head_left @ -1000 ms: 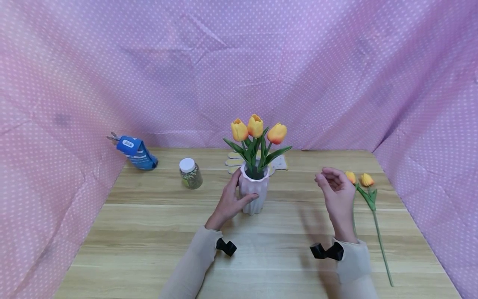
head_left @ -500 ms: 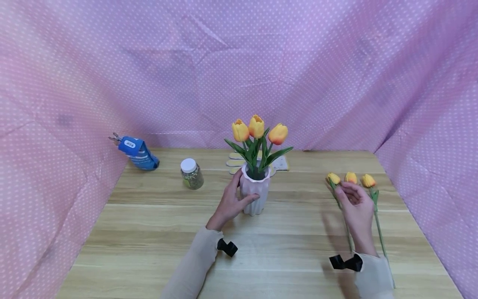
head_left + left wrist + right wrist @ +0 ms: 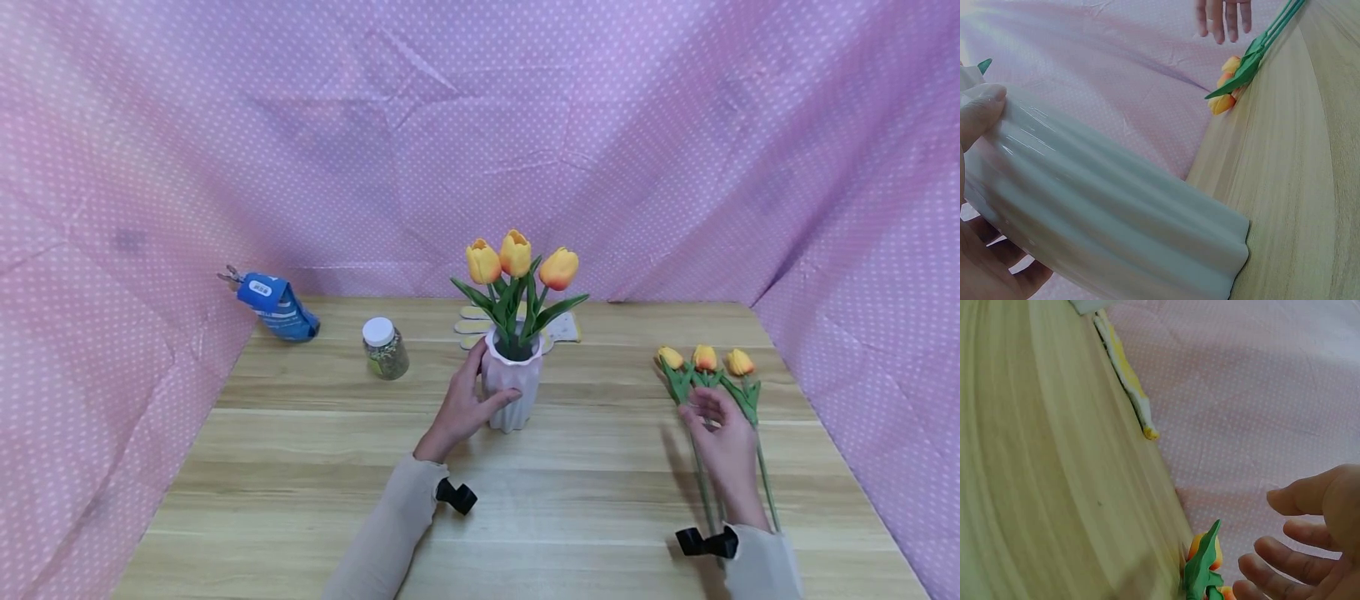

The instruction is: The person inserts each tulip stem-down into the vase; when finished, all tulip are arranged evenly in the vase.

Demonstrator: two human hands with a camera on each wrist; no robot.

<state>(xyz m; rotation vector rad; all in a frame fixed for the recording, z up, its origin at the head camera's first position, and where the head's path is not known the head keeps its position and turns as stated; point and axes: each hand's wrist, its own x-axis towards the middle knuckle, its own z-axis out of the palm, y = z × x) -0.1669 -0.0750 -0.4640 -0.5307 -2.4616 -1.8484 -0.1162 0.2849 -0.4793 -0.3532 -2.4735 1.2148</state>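
Note:
My left hand (image 3: 463, 406) grips the side of a pale pink ribbed vase (image 3: 512, 385) standing mid-table, thumb near the rim; up close the vase (image 3: 1116, 206) fills the left wrist view. Three orange tulips (image 3: 517, 258) with green leaves stand in it. Three more loose tulips (image 3: 705, 360) lie side by side on the wooden table (image 3: 300, 467) at the right, heads pointing away. My right hand (image 3: 712, 412) hovers just over their stems with relaxed, spread fingers (image 3: 1285, 550) and holds nothing. A tulip head and leaf (image 3: 1204, 562) show below the fingertips.
A blue bag (image 3: 273, 304) with a clip leans at the back left, and a white-lidded jar (image 3: 385, 347) stands beside it. A yellow-and-white glove (image 3: 561, 327) lies behind the vase. Pink dotted cloth (image 3: 480, 125) walls the table on three sides.
My right hand dropped from a raised spot right of the vase to the loose tulips, then drew back along their stems. A third loose tulip came into view. The left hand stayed put.

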